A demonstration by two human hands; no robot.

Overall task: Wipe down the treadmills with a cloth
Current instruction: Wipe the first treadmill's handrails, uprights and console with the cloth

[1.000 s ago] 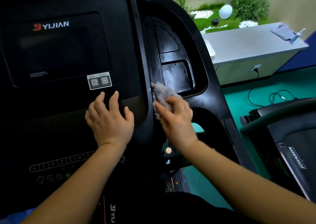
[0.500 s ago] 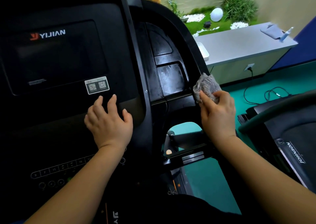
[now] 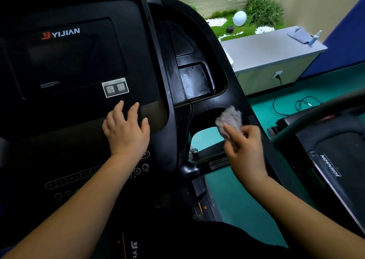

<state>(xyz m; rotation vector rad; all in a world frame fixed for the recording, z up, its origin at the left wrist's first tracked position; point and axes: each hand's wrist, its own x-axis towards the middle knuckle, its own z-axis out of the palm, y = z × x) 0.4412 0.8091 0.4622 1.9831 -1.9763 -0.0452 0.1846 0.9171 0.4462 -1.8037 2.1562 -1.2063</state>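
A black treadmill console (image 3: 79, 65) with a dark screen and a QR sticker fills the left of the view. My left hand (image 3: 126, 132) rests flat on the panel just below the sticker, fingers spread. My right hand (image 3: 245, 148) grips a crumpled grey cloth (image 3: 229, 120) and presses it against the black frame beside the opening under the side tray (image 3: 193, 80). The tray's surface shows pale smears.
A second treadmill (image 3: 335, 160) with a dark handrail stands to the right. Cables (image 3: 292, 106) lie on the green floor beyond. A grey cabinet (image 3: 266, 55) at the back right carries a folded cloth and a small spray bottle (image 3: 315, 39).
My right hand has carried the cloth from the tray's left edge across to its right rim, then down to the frame by the opening. My left hand stayed put.
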